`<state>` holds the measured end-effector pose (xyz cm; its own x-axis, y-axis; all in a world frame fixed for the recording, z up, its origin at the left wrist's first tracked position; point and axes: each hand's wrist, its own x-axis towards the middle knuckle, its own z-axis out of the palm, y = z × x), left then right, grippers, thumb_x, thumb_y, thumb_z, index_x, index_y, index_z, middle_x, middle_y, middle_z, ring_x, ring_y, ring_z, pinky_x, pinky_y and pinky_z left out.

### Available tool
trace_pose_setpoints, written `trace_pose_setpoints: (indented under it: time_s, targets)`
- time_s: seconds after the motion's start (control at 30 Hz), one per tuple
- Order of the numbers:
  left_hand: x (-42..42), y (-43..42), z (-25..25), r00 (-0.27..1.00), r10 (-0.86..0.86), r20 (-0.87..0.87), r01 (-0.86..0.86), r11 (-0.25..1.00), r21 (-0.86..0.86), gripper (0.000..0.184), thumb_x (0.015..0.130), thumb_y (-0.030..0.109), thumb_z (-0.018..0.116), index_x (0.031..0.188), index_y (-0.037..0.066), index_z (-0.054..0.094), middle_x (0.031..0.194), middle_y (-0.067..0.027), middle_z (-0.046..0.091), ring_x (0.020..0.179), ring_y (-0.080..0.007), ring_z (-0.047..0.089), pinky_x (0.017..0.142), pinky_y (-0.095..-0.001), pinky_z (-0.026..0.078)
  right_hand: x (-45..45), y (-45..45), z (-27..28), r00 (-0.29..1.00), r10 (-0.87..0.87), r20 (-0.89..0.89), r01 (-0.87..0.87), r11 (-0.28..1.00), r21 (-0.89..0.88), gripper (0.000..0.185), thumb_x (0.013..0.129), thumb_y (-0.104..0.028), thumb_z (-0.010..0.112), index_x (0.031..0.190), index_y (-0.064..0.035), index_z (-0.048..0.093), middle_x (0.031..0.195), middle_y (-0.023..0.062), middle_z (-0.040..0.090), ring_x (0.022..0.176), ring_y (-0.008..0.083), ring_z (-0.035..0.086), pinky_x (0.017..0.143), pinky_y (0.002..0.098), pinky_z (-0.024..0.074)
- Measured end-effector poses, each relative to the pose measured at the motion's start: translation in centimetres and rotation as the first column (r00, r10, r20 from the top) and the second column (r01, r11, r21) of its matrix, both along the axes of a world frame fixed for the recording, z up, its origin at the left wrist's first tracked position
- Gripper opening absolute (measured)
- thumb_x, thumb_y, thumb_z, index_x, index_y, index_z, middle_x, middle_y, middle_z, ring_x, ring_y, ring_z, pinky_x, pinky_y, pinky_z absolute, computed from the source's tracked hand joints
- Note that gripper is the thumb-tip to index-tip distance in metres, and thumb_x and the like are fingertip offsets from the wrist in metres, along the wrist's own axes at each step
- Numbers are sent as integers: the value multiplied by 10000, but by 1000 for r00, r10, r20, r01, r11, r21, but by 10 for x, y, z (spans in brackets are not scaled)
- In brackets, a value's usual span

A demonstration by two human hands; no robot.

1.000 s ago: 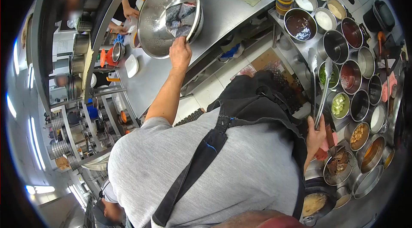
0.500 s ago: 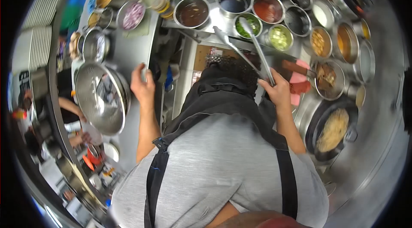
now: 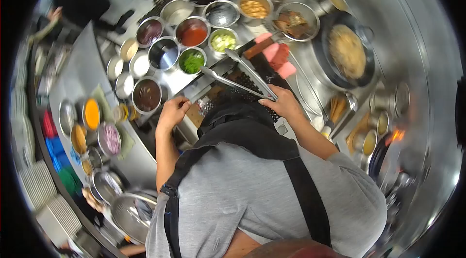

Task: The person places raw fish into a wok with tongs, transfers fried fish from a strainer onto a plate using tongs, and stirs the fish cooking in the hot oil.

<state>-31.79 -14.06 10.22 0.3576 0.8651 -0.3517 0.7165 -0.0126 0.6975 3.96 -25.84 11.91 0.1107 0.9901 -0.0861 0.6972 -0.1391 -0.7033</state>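
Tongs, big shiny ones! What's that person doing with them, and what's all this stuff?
Someone in a grey shirt and black apron is holding the metal tongs in their right hand. The tongs are spread, pointing toward the chopped greens and pale green pieces. Their left hand, fingers loosely curled, seems to hold nothing; it's near the dark brown sauce. Off to the right, pale, foamy-looking food sits in a black wok.
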Motion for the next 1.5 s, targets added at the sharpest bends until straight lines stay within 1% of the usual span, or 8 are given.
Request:
trace_pose_setpoints:
  time_s: [0.37, 0.53, 0.57, 0.7, 0.97, 1.27, 1.4, 1.5]
  targets:
    - [64, -3, -29, 957, -231, 177, 235, 972, -2, 316, 807, 304, 620, 968, 37, 673, 889, -162, 680, 837, -307, 654, 760, -382, 504, 10, -70, 16, 945, -325, 46, 327, 922, -209, 484, 750, -338, 735, 1088, -14, 613, 917, 197, 652, 859, 334, 637, 760, 398, 477]
    - [69, -43, -50, 902, -429, 42, 431, 901, -49, 325, 803, 319, 571, 936, 46, 687, 912, -185, 668, 883, -361, 632, 783, -443, 493, 26, -59, -13, 959, -109, 262, 177, 951, -254, 632, 778, -344, 724, 1205, 83, 538, 1062, 254, 633, 989, 327, 617, 875, 370, 452]
    - [55, -43, -53, 960, -279, 0, 278, 958, -70, 325, 803, 319, 571, 936, 46, 687, 912, -185, 668, 883, -361, 632, 783, -443, 493, 37, -57, -28, 998, -63, -14, 59, 978, -199, 576, 794, -308, 716, 1192, 73, 550, 1048, 254, 633, 960, 310, 607, 876, 348, 445]
    - [13, -59, -51, 998, -31, -61, 26, 996, -86, 298, 779, 264, 586, 928, 22, 672, 892, -170, 673, 880, -351, 631, 775, -438, 489, 6, -9, -3, 977, 55, -206, -146, 876, -460, 487, 850, -258, 681, 1215, 28, 534, 928, 110, 637, 827, 160, 563, 758, 272, 451]
    - [-79, -133, -19, 837, 546, -28, -546, 837, 30, 279, 781, 245, 613, 959, 34, 657, 885, -171, 671, 858, -333, 641, 748, -408, 495, -68, 60, -18, 824, 533, -194, -564, 808, -172, 466, 815, -168, 701, 1201, 43, 546, 851, 76, 615, 764, 148, 547, 726, 279, 460]
    - [-172, -250, 65, 369, 922, 116, -839, 277, 469, 337, 869, 260, 590, 1118, 35, 621, 1001, -170, 670, 935, -298, 649, 843, -371, 500, -150, 96, -29, 659, 689, -301, -751, 582, -313, 463, 792, -217, 745, 1149, 21, 569, 832, 113, 648, 738, 149, 594, 676, 297, 482]
    - [-240, -332, 71, -142, 961, 236, -744, -261, 615, 287, 820, 214, 604, 1064, 73, 656, 962, -152, 679, 878, -289, 663, 806, -362, 517, -170, 102, -46, 611, 745, -269, -791, 556, -256, 479, 812, -201, 716, 1197, 28, 547, 922, 121, 656, 808, 134, 592, 734, 279, 469]
    - [-272, -393, 69, -475, 865, 160, -562, -439, 701, 290, 782, 175, 582, 1044, 82, 665, 908, -170, 677, 854, -308, 661, 799, -385, 515, -180, 112, -39, 576, 767, -282, -817, 523, -245, 495, 808, -213, 722, 1201, 31, 546, 926, 123, 655, 811, 141, 593, 738, 282, 470]
